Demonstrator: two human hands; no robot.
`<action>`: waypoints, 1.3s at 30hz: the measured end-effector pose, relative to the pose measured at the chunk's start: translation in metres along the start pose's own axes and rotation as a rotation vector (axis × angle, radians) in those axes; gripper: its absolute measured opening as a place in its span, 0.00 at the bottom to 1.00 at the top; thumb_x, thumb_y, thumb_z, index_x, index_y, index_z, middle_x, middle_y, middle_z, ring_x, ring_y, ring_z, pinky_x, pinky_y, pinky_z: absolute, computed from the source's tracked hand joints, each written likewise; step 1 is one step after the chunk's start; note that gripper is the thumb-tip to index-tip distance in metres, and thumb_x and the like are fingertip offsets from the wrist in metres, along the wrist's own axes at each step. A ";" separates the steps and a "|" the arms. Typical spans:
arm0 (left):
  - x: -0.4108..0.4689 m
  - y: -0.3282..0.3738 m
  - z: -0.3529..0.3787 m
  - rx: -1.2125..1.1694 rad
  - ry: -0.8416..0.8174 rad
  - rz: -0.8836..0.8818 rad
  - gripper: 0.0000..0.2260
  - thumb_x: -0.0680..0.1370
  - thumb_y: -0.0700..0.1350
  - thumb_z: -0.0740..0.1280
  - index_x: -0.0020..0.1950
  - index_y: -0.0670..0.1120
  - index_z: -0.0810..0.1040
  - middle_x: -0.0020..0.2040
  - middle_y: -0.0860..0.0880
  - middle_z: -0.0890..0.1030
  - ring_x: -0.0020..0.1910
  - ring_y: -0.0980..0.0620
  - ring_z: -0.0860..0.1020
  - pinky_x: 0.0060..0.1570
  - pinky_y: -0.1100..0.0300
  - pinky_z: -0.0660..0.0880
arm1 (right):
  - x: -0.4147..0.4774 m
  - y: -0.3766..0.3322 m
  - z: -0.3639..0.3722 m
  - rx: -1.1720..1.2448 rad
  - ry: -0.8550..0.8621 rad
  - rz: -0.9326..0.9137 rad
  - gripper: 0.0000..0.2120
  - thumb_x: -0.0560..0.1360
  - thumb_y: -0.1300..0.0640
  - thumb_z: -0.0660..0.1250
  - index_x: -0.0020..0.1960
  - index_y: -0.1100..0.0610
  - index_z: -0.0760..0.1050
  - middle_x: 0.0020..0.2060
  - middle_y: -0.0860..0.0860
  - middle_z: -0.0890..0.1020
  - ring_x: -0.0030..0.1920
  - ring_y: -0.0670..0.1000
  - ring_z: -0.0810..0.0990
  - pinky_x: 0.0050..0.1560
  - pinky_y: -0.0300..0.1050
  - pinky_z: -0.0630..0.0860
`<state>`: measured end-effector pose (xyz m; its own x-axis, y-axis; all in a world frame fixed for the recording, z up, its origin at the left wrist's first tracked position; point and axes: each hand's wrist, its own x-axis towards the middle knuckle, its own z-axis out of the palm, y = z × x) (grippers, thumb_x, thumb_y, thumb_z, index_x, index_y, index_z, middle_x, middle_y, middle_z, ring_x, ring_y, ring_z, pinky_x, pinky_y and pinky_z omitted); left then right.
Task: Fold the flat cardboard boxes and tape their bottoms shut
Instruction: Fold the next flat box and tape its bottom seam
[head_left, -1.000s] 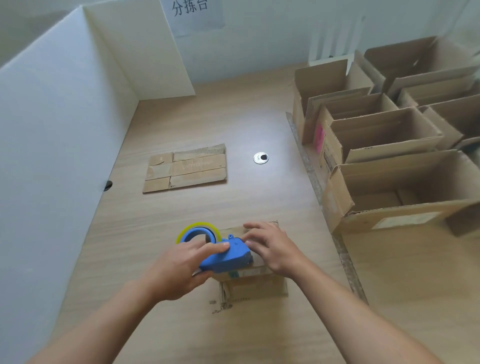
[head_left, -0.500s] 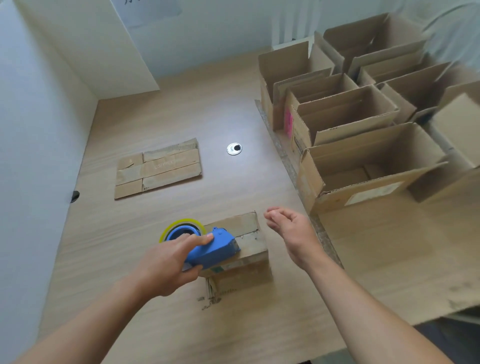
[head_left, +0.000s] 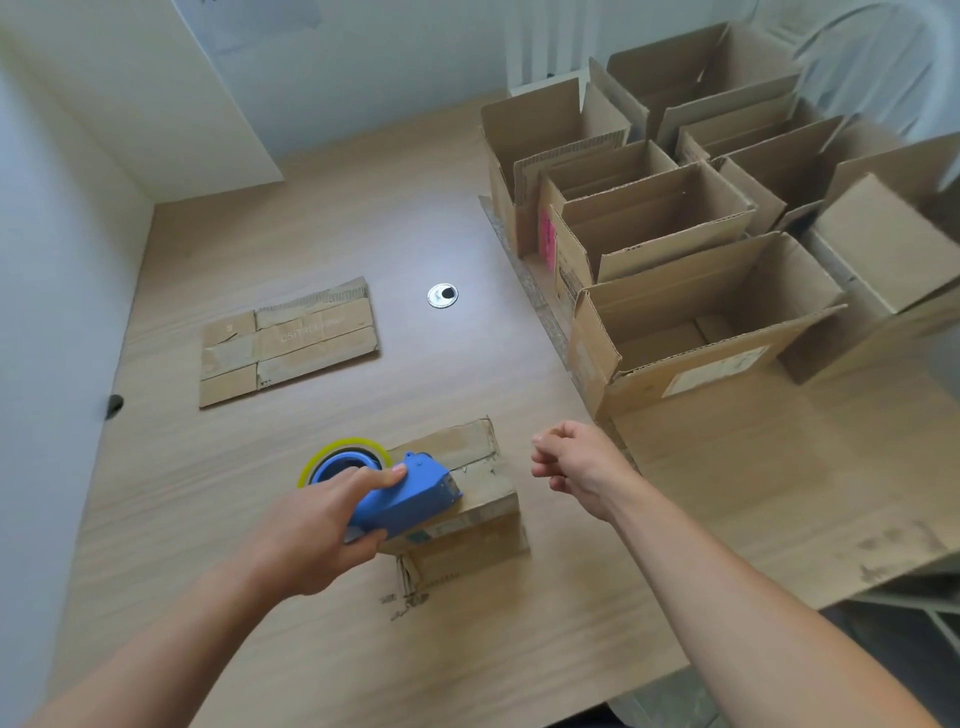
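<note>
A small folded cardboard box (head_left: 467, 499) stands bottom-up on the wooden table (head_left: 311, 244) near its front. My left hand (head_left: 317, 530) grips a blue tape dispenser (head_left: 400, 493) with a yellowish tape roll, resting on the box's closed flaps. My right hand (head_left: 576, 462) hovers just right of the box, fingers loosely curled, holding nothing. A flattened cardboard box (head_left: 288, 345) lies further back on the left.
Several assembled open boxes (head_left: 691, 332) crowd the right side of the table. A round metal grommet (head_left: 442, 295) sits mid-table. White partition walls (head_left: 52, 260) bound the left and back. The table's front edge falls off at lower right.
My right hand has lifted off the small box and moved to the right. The left hand stays on the dispenser. The view has swung to the right.
</note>
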<state>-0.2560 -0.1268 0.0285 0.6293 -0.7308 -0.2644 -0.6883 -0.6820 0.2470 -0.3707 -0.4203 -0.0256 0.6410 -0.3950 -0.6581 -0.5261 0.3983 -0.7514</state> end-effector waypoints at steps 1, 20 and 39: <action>0.000 0.000 0.000 -0.001 0.003 0.000 0.30 0.75 0.56 0.69 0.73 0.70 0.59 0.65 0.61 0.74 0.55 0.50 0.77 0.45 0.59 0.69 | 0.003 0.002 0.002 -0.006 0.014 0.014 0.08 0.80 0.61 0.65 0.42 0.56 0.71 0.32 0.51 0.79 0.29 0.47 0.79 0.28 0.39 0.68; 0.003 0.007 -0.003 0.004 -0.024 -0.067 0.31 0.74 0.57 0.69 0.72 0.71 0.60 0.57 0.63 0.72 0.43 0.56 0.69 0.40 0.62 0.65 | 0.008 0.013 0.032 -0.451 0.124 -0.189 0.14 0.77 0.49 0.68 0.61 0.48 0.74 0.57 0.52 0.78 0.53 0.53 0.78 0.49 0.43 0.71; 0.007 0.009 -0.034 -0.016 -0.062 0.047 0.30 0.69 0.57 0.65 0.71 0.68 0.65 0.55 0.63 0.75 0.42 0.59 0.71 0.39 0.73 0.63 | 0.008 0.044 0.045 -0.574 -0.136 -0.659 0.20 0.81 0.49 0.64 0.72 0.42 0.69 0.74 0.45 0.60 0.71 0.42 0.61 0.68 0.36 0.58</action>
<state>-0.2456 -0.1394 0.0610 0.5725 -0.7595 -0.3089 -0.7103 -0.6476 0.2757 -0.3630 -0.3689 -0.0618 0.9546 -0.2809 -0.0989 -0.2021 -0.3670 -0.9080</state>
